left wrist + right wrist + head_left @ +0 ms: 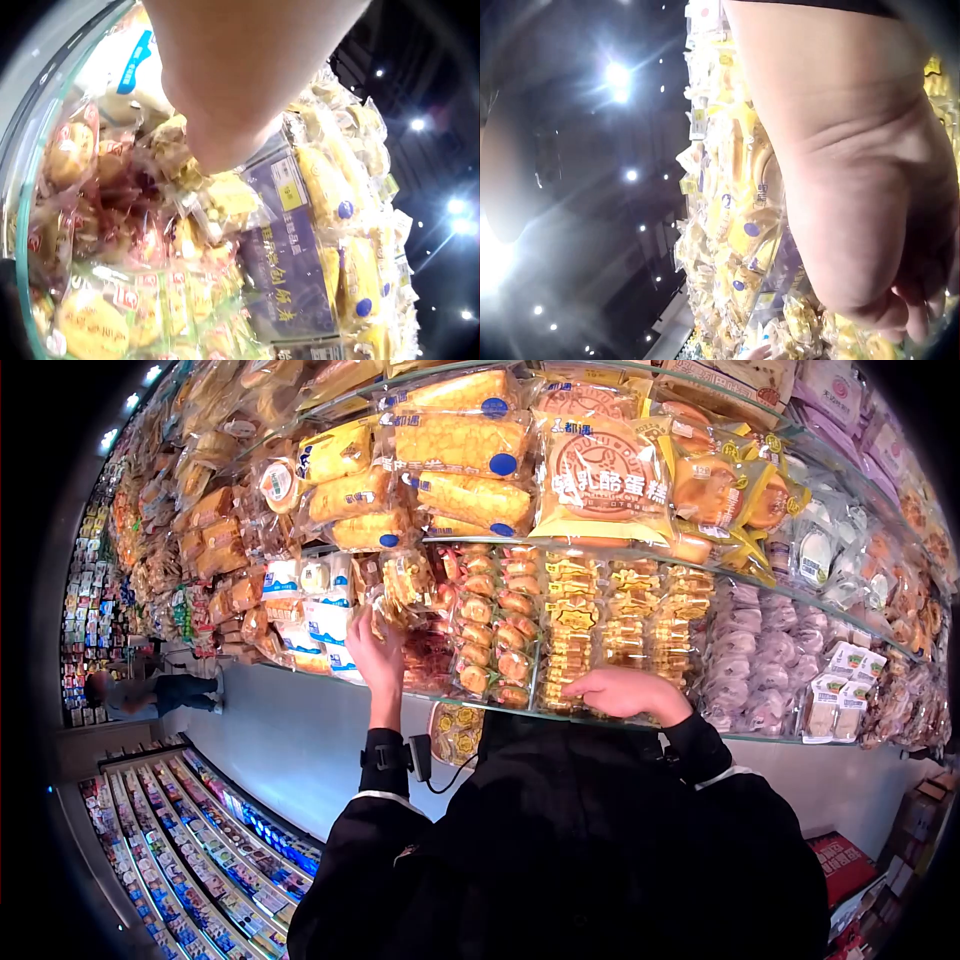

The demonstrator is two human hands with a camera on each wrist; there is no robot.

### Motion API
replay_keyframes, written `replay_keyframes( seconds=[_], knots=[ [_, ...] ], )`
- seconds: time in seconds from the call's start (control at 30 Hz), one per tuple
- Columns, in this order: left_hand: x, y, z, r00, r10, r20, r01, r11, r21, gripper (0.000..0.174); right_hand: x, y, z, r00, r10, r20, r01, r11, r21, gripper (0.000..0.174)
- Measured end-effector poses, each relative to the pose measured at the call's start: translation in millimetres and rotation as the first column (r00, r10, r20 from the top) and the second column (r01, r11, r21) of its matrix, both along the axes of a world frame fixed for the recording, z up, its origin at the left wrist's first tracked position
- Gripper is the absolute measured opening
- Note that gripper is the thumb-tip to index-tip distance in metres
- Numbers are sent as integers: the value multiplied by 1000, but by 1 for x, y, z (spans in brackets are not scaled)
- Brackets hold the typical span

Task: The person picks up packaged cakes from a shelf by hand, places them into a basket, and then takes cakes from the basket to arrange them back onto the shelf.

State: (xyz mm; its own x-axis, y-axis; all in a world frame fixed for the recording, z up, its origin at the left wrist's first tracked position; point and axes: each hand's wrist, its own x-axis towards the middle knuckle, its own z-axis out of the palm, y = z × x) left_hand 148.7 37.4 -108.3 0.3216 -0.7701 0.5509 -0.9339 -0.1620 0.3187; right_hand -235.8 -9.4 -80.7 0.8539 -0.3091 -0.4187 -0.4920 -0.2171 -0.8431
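My left hand [376, 665] reaches into the lower shelf and pinches a clear-wrapped snack pack [405, 582] between the white-and-blue packs [325, 618] and the red-wrapped buns [478, 615]. In the left wrist view the forearm and hand [232, 90] hide most of the fingers, above crinkled clear packs [229, 196]. My right hand [625, 693] lies at the front of the gold-wrapped packs [572, 640], fingers pointing left, holding nothing that shows. In the right wrist view the palm [855, 195] is large, its fingers partly curled in shadow.
A glass shelf edge [470, 701] runs along the front. Above are large yellow cake bags [605, 470] and long bread packs [455, 445]. Purple-wrapped packs [745, 650] lie at the right. A person [160, 695] stands in the aisle at far left, near another stocked rack [190, 840].
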Motion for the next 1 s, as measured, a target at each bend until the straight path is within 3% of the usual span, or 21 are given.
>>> replay_keyframes(
  seconds=[0.03,0.1,0.17,0.23,0.33,0.47,0.7,0.73,0.77,0.8,0.9,0.97,1.0],
  knots=[
    [7,-4,1,1000,18,22,-19,999,45,47,-3,6,-1,1000,0,3,0,1000,6,33],
    [17,-15,5,998,35,49,-40,995,94,54,-9,17,-7,979,-177,105,177,984,15,31],
    [25,-28,11,997,-70,19,63,966,252,64,-14,23,-15,963,-235,133,231,972,41,29],
    [35,-34,9,989,-130,71,101,943,317,64,-18,31,-15,914,-379,142,368,924,99,28],
    [38,-35,11,983,-139,117,83,918,387,66,-28,41,-11,867,-464,180,442,884,149,29],
    [37,-29,13,994,-63,89,24,924,382,64,-33,56,-16,829,-545,127,512,830,218,34],
    [43,-20,32,989,-144,-21,141,914,380,45,-19,70,-19,809,-581,88,549,801,238,35],
    [44,-18,35,968,-129,-213,201,910,363,42,-14,71,-16,799,-593,103,554,791,260,35],
    [46,-17,38,910,-115,-399,261,905,334,39,-6,70,-13,794,-600,99,563,787,253,35],
    [47,-14,43,891,-150,-429,299,904,304,34,2,70,-9,770,-631,95,584,756,296,35],
    [73,-7,26,645,-226,-730,409,909,80,27,23,72,-4,749,-657,81,598,724,344,36],
    [59,3,47,424,-266,-866,390,916,-91,29,42,71,7,757,-649,79,590,730,346,38],
    [48,12,57,309,-258,-915,400,908,-121,30,54,71,21,689,-725,12,584,564,583,44]
  ],
)
